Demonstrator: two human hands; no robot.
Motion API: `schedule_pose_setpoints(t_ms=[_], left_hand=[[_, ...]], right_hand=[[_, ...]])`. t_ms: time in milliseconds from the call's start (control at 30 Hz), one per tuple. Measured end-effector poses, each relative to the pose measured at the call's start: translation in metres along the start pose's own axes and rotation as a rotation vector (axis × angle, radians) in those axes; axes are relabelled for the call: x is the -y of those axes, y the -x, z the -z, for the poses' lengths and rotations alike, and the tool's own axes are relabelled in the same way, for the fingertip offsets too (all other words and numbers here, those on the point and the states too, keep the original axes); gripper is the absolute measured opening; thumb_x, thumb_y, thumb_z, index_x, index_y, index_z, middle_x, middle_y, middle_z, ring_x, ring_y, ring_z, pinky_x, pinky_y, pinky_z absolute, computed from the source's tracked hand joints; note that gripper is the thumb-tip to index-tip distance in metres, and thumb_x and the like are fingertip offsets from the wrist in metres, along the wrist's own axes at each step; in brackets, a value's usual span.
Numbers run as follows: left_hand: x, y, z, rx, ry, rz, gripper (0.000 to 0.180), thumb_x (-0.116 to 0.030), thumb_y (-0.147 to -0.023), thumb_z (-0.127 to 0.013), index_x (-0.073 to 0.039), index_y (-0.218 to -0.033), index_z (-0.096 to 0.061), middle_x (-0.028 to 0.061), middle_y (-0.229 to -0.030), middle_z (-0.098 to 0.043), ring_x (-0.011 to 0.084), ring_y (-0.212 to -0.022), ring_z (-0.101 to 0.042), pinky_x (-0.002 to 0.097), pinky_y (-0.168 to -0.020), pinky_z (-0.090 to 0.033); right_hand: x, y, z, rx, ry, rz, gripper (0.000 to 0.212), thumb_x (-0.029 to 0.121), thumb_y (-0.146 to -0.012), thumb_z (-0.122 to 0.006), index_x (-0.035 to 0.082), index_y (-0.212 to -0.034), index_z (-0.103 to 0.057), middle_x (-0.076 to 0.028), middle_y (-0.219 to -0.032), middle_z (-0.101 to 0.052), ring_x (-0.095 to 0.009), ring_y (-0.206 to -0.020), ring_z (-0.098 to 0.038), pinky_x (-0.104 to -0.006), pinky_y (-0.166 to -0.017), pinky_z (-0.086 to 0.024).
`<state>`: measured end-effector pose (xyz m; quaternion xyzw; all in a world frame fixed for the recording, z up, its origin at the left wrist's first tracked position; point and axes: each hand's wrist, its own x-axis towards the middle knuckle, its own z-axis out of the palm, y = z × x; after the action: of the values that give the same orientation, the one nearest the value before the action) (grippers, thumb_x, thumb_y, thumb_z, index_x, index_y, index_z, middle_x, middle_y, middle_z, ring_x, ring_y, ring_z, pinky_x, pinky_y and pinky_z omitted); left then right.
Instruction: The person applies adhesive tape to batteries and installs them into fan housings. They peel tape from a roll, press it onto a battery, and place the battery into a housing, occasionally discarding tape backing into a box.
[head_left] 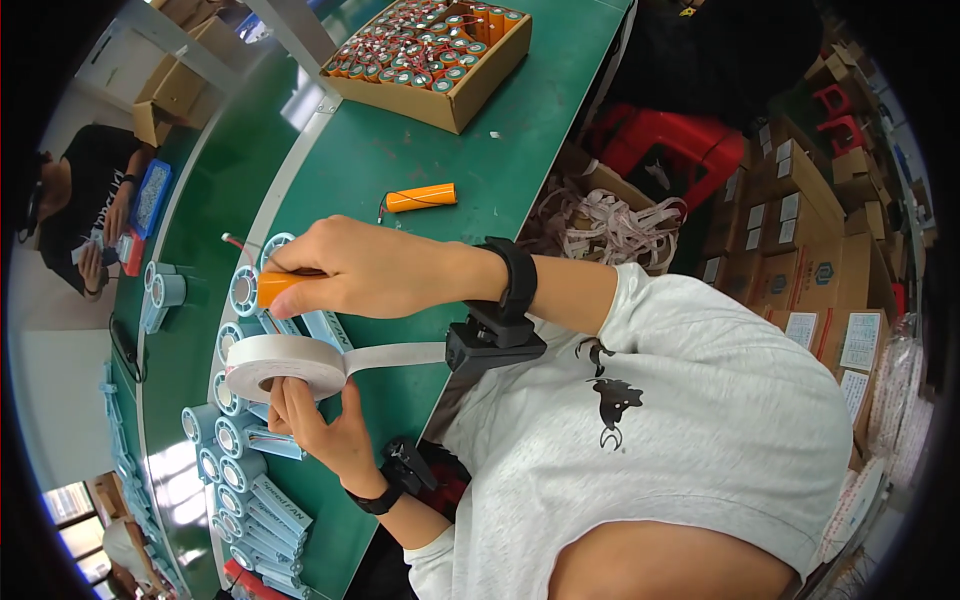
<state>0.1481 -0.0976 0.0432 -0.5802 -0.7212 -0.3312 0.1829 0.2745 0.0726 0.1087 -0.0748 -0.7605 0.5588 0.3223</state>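
Note:
My right hand is closed over an orange cylindrical cell, held just above a row of light-blue cells on the green table. Just below it, my left hand grips a white tape roll with fingers at its core. A strip of tape runs from the roll toward a black clamp at the table's edge. A black wristband sits on each wrist.
A second orange cell with wires lies on the table. A cardboard box of several wired cells stands at the far end. More light-blue cells line the table's edge. Another person works at the left. Stacked cartons stand at right.

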Motion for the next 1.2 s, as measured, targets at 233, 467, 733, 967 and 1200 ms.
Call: schedule_pose_setpoints(t_ms=[233,467,733,967,1200], left_hand=[[-0.006,-0.008,0.004,0.085,-0.075,-0.129,0.045,0.0,-0.057,-0.068,0.002,-0.099,-0.052,0.0127,-0.1,-0.058,0.029,-0.102,-0.051,0.0441,-0.086,-0.027],[-0.007,-0.021,0.012,0.267,-0.239,-0.252,0.046,-0.002,-0.055,-0.07,0.001,-0.098,-0.052,0.0133,-0.095,-0.057,0.0281,-0.1,-0.052,0.0423,-0.083,-0.028],[-0.028,-0.024,0.001,0.124,0.01,-0.144,0.052,-0.005,-0.057,-0.074,0.003,-0.103,-0.052,0.0146,-0.096,-0.057,0.0267,-0.093,-0.051,0.0378,-0.083,-0.028],[-0.034,-0.036,-0.008,0.235,0.005,-0.222,0.05,-0.006,-0.057,-0.075,0.003,-0.1,-0.051,0.013,-0.089,-0.055,0.0259,-0.089,-0.05,0.0367,-0.083,-0.028],[-0.038,-0.038,-0.009,0.404,0.013,-0.356,0.051,-0.009,-0.058,-0.076,0.003,-0.101,-0.051,0.0123,-0.09,-0.055,0.0266,-0.092,-0.05,0.0379,-0.085,-0.028]], right_hand=[[0.005,-0.011,0.001,0.15,0.061,-0.046,0.03,0.025,-0.084,-0.054,-0.005,-0.078,-0.055,-0.016,-0.064,-0.052,-0.028,-0.059,-0.049,-0.0351,-0.056,-0.039],[0.0,-0.011,-0.007,0.172,0.158,-0.035,0.03,0.023,-0.083,-0.053,-0.006,-0.074,-0.054,-0.018,-0.068,-0.054,-0.029,-0.064,-0.055,-0.0357,-0.06,-0.042],[-0.016,-0.019,-0.021,-0.389,-0.446,0.002,0.02,0.014,-0.085,-0.056,-0.004,-0.095,-0.051,-0.013,-0.081,-0.062,-0.016,-0.075,-0.06,-0.0271,-0.067,-0.047],[-0.033,-0.016,-0.004,-0.342,-0.556,-0.17,0.022,0.012,-0.086,-0.057,-0.002,-0.099,-0.048,-0.012,-0.087,-0.062,-0.015,-0.077,-0.06,-0.0263,-0.068,-0.048],[-0.06,-0.045,0.041,-0.939,-0.769,-0.104,0.018,0.011,-0.087,-0.053,-0.005,-0.095,-0.05,-0.017,-0.088,-0.06,-0.025,-0.081,-0.062,-0.039,-0.073,-0.051]])
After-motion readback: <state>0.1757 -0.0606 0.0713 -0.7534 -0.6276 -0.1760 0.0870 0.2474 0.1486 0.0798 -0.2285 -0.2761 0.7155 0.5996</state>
